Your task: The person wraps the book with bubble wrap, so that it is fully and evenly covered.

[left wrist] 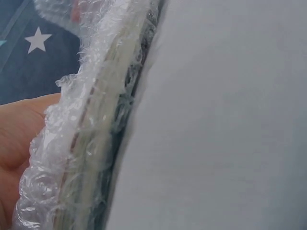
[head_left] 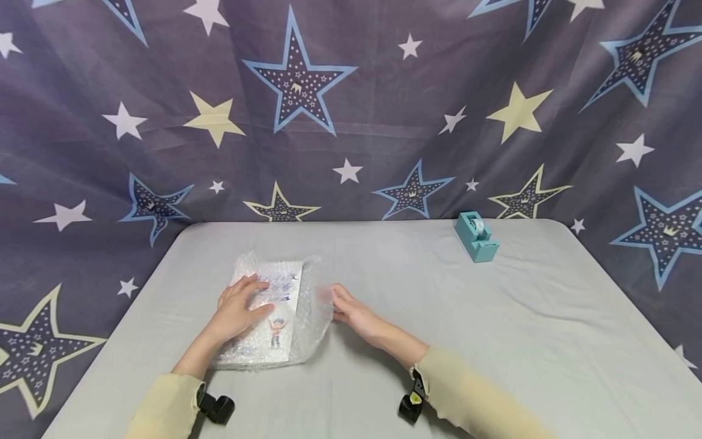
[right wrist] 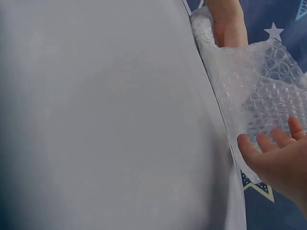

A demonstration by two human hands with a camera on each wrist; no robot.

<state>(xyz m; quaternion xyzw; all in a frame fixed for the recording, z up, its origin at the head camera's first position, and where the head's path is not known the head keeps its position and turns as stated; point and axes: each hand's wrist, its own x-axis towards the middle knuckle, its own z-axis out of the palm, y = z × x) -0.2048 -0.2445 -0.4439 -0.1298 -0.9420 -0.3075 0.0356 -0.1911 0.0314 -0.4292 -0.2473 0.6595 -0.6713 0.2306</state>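
Observation:
A book (head_left: pixel 281 349) with a pale cover, blue lettering and a small cartoon figure lies at the left of the table, in a sheet of bubble wrap (head_left: pixel 314 326). Its page edges (left wrist: pixel 93 143) show through the wrap in the left wrist view. My left hand (head_left: pixel 236 312) rests on top of the book, its fingers spread over the wrapped left part. At the right side, a flap of wrap (right wrist: pixel 273 103) stands up from the table. My right hand (head_left: pixel 356 316) touches this flap from the right, with fingers (right wrist: pixel 264 143) extended against it.
A teal tape dispenser (head_left: pixel 477 238) with a roll of tape stands at the back right of the table. Pale cloth covers the tabletop (head_left: pixel 406 274). Behind it hangs a dark curtain (head_left: pixel 373 110) with a star pattern. A black camera band (head_left: pixel 216 407) sits on each wrist.

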